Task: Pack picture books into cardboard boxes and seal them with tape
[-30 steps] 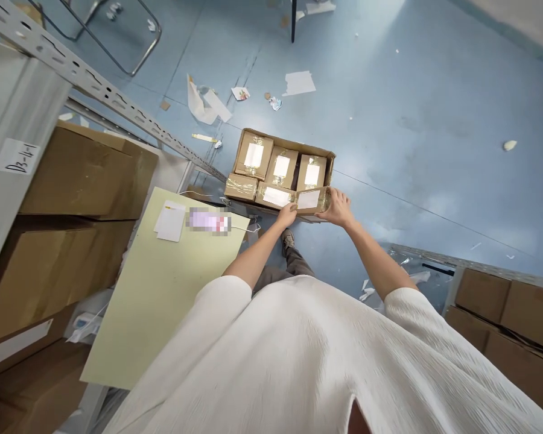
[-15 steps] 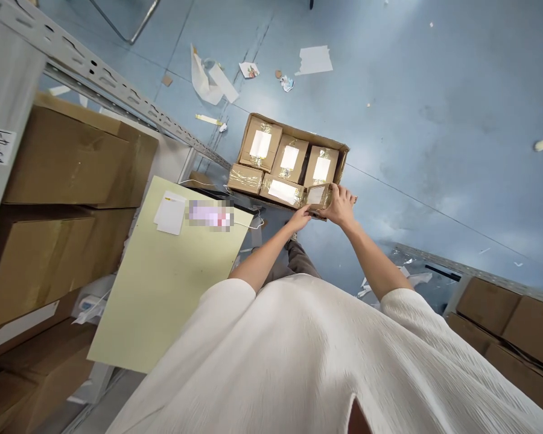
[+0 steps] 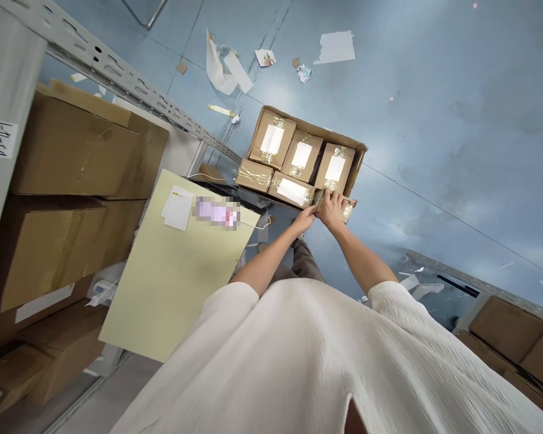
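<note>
the small taped box (image 3: 347, 208) has dropped to the near corner of the carton (image 3: 360, 158)
right hand (image 3: 331, 208) wraps its shiny brown cardboard, left hand (image 3: 304, 218) alongside, grip unclear

small box (image 3: 347, 208) lowered into near-right corner of carton (image 3: 360, 158), R hand (image 3: 331, 209) now on top, L hand (image 3: 306, 218) slid to near edge

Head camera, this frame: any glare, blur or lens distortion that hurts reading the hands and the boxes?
Head view: wide-angle stretch, white shirt looming, blue floor tilted. Head view: even light, a pale sheen on that floor, glints on the tape of the small box under the right hand. Head view: hands fairly sharp; one pixelated patch on the green board.
</note>
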Motion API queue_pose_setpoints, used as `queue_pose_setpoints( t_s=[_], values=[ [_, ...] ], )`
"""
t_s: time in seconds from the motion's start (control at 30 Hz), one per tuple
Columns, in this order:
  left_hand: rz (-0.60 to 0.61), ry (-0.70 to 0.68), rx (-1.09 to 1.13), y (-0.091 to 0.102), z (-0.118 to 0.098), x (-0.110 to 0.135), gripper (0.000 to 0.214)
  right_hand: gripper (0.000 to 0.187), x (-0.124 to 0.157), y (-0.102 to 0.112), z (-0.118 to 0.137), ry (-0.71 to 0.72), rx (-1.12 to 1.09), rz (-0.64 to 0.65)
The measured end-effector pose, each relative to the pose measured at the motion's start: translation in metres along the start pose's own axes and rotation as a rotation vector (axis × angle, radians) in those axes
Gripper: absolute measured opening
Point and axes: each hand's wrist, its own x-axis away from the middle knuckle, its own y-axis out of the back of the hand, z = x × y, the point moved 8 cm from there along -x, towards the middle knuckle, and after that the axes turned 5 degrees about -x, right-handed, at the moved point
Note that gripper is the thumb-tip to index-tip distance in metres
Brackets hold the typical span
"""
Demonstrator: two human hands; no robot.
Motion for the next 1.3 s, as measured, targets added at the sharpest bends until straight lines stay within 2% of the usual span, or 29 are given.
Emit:
queue_pose_setpoints(
  t_s=[0.17, 0.3, 0.47, 0.6, 0.73, 0.9, 1.0, 1.13, 1.3],
  values=[
    [-0.108, 0.000, -0.036, 0.017, 0.005, -0.009, 0.065, 0.097, -0.019, -0.019, -0.004, 0.000, -0.064, 0.001],
    [-0.078, -0.033, -0.094, 0.010, 0.007, -0.016, 0.065, 0.099, -0.022, -0.020, -0.011, 0.000, 0.006, 0.058],
    [-0.028, -0.055, -0.166, -0.001, 0.008, -0.017, 0.068, 0.099, -0.019, -0.023, -0.002, 0.024, 0.066, 0.081],
    [-0.062, -0.020, -0.195, 0.006, 0.013, -0.020, 0.065, 0.096, -0.025, -0.033, 0.003, 0.019, 0.039, 0.051],
    [-0.139, -0.025, -0.148, 0.013, 0.013, -0.023, 0.067, 0.104, -0.033, -0.037, -0.008, 0.056, 0.014, 0.064],
    [-0.055, -0.057, -0.258, -0.003, 0.001, -0.018, 0.068, 0.125, -0.029, -0.032, -0.045, 0.131, 0.064, 0.179],
    [-0.027, -0.101, -0.366, -0.013, -0.013, -0.011, 0.070, 0.133, -0.025, -0.025, -0.062, 0.145, 0.087, 0.196],
    [-0.045, -0.153, -0.413, -0.018, -0.027, -0.002, 0.069, 0.134, -0.023, -0.023, -0.062, 0.136, 0.078, 0.200],
    [-0.083, -0.141, -0.431, -0.009, -0.030, 0.002, 0.070, 0.132, -0.026, -0.023, -0.047, 0.106, 0.107, 0.184]
  ],
)
